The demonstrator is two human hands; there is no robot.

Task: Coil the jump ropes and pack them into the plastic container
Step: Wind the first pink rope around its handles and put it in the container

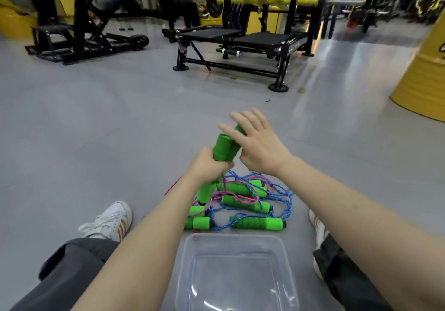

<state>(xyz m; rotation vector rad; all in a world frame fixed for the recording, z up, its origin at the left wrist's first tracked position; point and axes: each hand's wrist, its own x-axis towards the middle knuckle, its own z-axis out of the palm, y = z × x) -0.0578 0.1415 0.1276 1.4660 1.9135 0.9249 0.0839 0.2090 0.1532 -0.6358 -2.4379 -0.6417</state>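
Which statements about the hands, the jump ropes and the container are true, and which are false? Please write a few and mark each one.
1. The left hand grips two green foam handles together. True.
2. The right hand is curled into a fist. False: its fingers are straight and spread, next to the handles.
3. The clear plastic container already holds coiled ropes. False: it looks empty. The other jump ropes lie tangled on the grey floor just beyond it.
4. The cords in that pile are blue and pink. True.
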